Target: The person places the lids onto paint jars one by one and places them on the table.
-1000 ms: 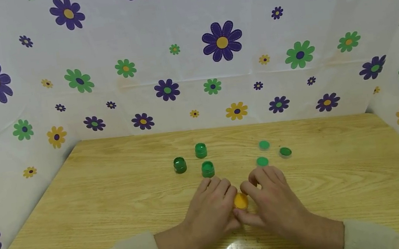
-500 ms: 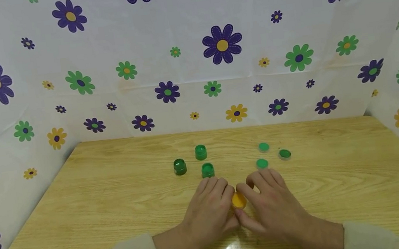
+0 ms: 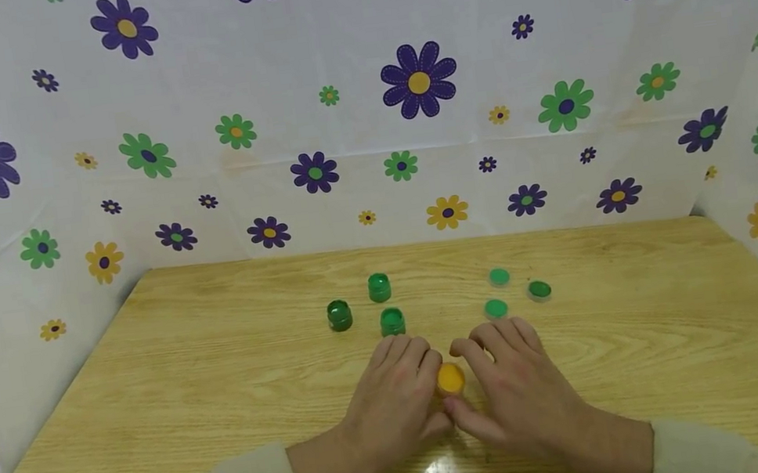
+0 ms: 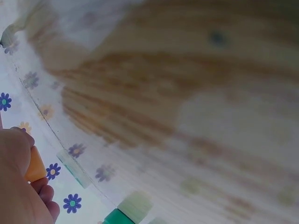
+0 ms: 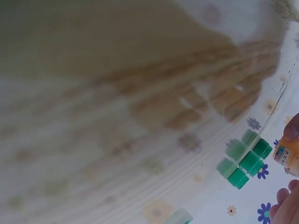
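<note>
Near the front of the table, between both hands, is a small yellow-orange paint jar (image 3: 450, 378), its round top facing up. My left hand (image 3: 395, 396) grips it from the left with bent fingers, and the jar (image 4: 36, 166) shows beside the thumb in the left wrist view. From the right, my right hand (image 3: 514, 385) curls around the jar, thumb at its near side and bent index finger by its far edge. A printed label marks the jar (image 5: 286, 155) in the right wrist view.
Beyond the left hand stand open green paint jars: a dark one (image 3: 340, 315), one behind (image 3: 379, 288) and one nearer (image 3: 393, 321). Green-lined lids (image 3: 499, 276), (image 3: 496, 308), (image 3: 539, 291) lie past the right hand. Flowered cloth (image 3: 328, 53) surrounds the wooden table (image 3: 210, 367).
The yellow jar's top has turned to face up more and shifted slightly left. The right index finger has come a little away from its far edge. Green jars and lids stay put.
</note>
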A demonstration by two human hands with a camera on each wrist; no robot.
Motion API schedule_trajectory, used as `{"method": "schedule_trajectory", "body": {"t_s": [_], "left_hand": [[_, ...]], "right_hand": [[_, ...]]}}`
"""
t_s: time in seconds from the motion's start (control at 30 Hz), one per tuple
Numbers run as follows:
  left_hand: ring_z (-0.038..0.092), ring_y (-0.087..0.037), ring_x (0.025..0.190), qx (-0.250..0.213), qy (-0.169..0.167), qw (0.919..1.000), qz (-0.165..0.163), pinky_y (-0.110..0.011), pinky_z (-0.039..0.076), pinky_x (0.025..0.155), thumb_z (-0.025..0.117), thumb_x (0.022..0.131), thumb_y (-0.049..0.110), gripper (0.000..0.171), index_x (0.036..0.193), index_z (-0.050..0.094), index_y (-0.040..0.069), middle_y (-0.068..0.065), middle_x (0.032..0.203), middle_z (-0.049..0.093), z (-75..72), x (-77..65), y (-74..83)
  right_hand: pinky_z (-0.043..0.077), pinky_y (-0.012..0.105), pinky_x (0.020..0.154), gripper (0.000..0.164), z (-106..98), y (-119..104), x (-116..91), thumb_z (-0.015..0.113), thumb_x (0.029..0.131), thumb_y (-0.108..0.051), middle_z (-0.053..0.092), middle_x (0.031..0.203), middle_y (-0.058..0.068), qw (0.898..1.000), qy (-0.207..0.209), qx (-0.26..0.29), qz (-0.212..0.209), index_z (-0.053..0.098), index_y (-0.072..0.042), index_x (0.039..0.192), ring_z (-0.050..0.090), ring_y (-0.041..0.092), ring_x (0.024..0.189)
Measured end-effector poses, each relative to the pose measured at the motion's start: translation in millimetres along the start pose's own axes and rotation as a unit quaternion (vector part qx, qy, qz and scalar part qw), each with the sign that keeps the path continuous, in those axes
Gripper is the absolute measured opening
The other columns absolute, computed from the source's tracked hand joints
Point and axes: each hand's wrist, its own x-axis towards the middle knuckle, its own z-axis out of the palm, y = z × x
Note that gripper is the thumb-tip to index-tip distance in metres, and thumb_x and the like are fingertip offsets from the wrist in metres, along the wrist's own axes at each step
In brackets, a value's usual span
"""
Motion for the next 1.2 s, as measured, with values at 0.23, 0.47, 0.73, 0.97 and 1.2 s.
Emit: {"method": "schedule_trajectory", "body": {"t_s": [0.23, 0.47, 0.73, 0.97, 1.2], "left_hand": [[0.048, -0.014, 0.087, -0.020, 0.008, 0.9998, -0.001, -0.029, 0.040, 0.085, 0.069, 0.084, 0.048, 0.038, 0.097, 0.062, 0.012, 0.004, 0.091, 0.055, 1.0, -0.5, 0.2], [0.047, -0.013, 0.085, -0.025, 0.015, 0.9996, -0.006, -0.029, 0.040, 0.084, 0.066, 0.087, 0.048, 0.037, 0.096, 0.063, 0.012, 0.004, 0.089, 0.055, 1.2, 0.6, -0.1], [0.048, -0.014, 0.084, -0.028, 0.028, 0.9992, 0.002, -0.029, 0.041, 0.083, 0.070, 0.083, 0.046, 0.037, 0.094, 0.062, 0.012, 0.003, 0.088, 0.055, 2.3, 1.2, -1.2], [0.049, -0.013, 0.084, -0.028, 0.024, 0.9993, 0.001, -0.029, 0.041, 0.082, 0.070, 0.082, 0.044, 0.035, 0.095, 0.062, 0.013, 0.004, 0.088, 0.054, 3.0, 0.8, -1.0], [0.049, -0.014, 0.086, -0.045, 0.025, 0.9986, -0.007, -0.030, 0.041, 0.084, 0.070, 0.084, 0.042, 0.033, 0.097, 0.063, 0.012, 0.004, 0.091, 0.056, 2.1, 0.8, -2.3]], "right_hand": [[0.033, 0.039, 0.089, 0.038, 1.1, 0.0, 0.6, 0.058, 0.085, -0.046, 0.055, 0.097, 0.000, 1.000, -0.002, -0.002, -0.007, 0.064, -0.015, 0.107, 0.047, 0.020, 0.094], [0.033, 0.040, 0.089, 0.037, 1.6, 4.1, -0.2, 0.057, 0.083, -0.043, 0.054, 0.096, 0.001, 1.000, 0.006, -0.003, -0.022, 0.065, -0.015, 0.105, 0.046, 0.021, 0.093], [0.034, 0.044, 0.095, 0.036, 1.0, 2.2, -2.8, 0.067, 0.084, -0.039, 0.054, 0.103, -0.002, 0.995, -0.025, 0.090, 0.040, 0.063, -0.017, 0.112, 0.045, 0.017, 0.100], [0.034, 0.046, 0.094, 0.033, 1.8, 3.0, -2.3, 0.068, 0.084, -0.040, 0.050, 0.101, -0.005, 0.994, -0.015, 0.097, 0.042, 0.064, -0.018, 0.109, 0.044, 0.016, 0.097], [0.035, 0.047, 0.094, 0.032, 2.3, 3.9, -2.0, 0.068, 0.085, -0.039, 0.050, 0.100, -0.004, 0.994, -0.008, 0.099, 0.039, 0.065, -0.020, 0.109, 0.044, 0.016, 0.097]]}}
